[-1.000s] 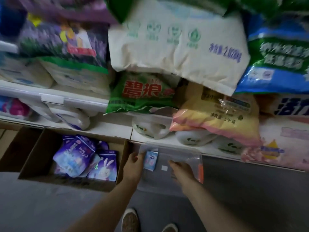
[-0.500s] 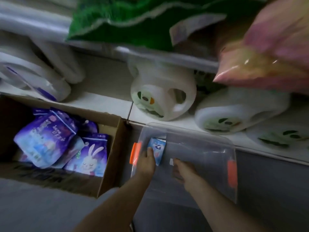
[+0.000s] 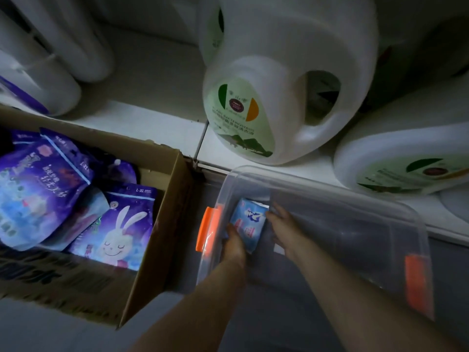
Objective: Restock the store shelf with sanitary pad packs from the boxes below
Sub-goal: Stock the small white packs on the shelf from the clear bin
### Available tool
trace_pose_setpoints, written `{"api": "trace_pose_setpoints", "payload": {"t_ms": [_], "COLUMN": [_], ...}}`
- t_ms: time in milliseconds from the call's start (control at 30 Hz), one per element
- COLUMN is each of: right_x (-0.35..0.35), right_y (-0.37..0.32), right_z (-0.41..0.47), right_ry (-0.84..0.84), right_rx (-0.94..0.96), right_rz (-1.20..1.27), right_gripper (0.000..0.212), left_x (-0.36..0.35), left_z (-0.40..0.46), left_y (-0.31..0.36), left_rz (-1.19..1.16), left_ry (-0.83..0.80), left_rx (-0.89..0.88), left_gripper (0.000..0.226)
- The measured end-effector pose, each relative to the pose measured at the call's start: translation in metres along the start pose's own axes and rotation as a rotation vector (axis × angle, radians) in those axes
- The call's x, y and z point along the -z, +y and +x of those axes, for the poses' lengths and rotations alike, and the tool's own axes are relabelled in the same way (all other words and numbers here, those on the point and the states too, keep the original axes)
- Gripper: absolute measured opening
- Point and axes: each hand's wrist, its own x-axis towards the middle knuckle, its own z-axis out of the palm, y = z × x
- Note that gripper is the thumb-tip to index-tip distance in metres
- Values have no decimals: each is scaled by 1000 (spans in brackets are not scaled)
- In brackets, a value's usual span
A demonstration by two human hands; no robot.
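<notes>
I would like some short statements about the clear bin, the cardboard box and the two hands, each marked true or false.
1. Both hands are inside the clear plastic bin with orange latches. True.
2. The small light-blue pack lies in the brown cardboard box. False: it is in the clear bin, between the left hand and the right hand.
3. The cardboard box holds purple packs, one with a white rabbit. True.
4. The white detergent jug with the green and orange label stands upright. False: it lies on its side on the white shelf.
</notes>
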Motion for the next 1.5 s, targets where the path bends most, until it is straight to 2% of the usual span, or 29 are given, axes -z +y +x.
{"api": "trace_pose_setpoints", "payload": {"t_ms": [33,133,200,267,300,367,433,500,567,700,867,1000,1133,1233,1267,1333,1400,1500], "right_x": [-3,-11,-10,-8,-4,6,21,35,47,66,81,77,64,48,41,24,5,-25], "right_y": [-2,2,19,21,24,25,25,17,5,-37,-94,-140,-187,-223,-234,-257,-277,-308], "right_z": [3,21,41,29,22,1,-23,-56,-89,-160,-252,-342,-438,-502,-521,-553,-584,-635], "right_ry": [-24,-38,-20,22,42,49,40,18,-30,-66,-116,-146,-203,-227,-222,-199,-196,-209], "right_rx": [26,111,116,77,71,38,6,25,21,13,2,13,45,92,105,157,203,270], "right_rz": [-41,-253,-323,-346,-342,-271,-218,-212,-203,-165,-144,-113,-79,-64,-54,-54,-38,1], "right_gripper": [35,46,44,47,40,28,31,30,20,13,17,19,30,23,23,35,44,40], "left_x": [0,0,0,0,2,6,10,15,18,27,55,89,129,156,164,182,205,247], "left_z": [1,1,5,2,-3,-23,-41,-72,-106,-181,-278,-371,-467,-515,-527,-552,-585,-625], "left_y": [-1,-1,-3,-4,-3,2,2,7,11,28,65,99,141,168,175,194,217,252], "left_rz": [-10,15,-17,-39,-42,14,79,117,122,186,172,152,32,-34,-59,-16,74,153], "left_ry": [-7,-16,-41,-47,-57,-91,-104,-122,-145,-181,-167,-155,-122,-116,-125,-110,-57,-33], "left_rx": [-1,-22,-32,-43,-47,-58,-59,-76,-88,-93,-145,-183,-211,-237,-265,-348,-445,-587], "left_gripper": [70,61,54,61,61,34,16,20,30,31,39,21,24,38,42,42,27,23]}}
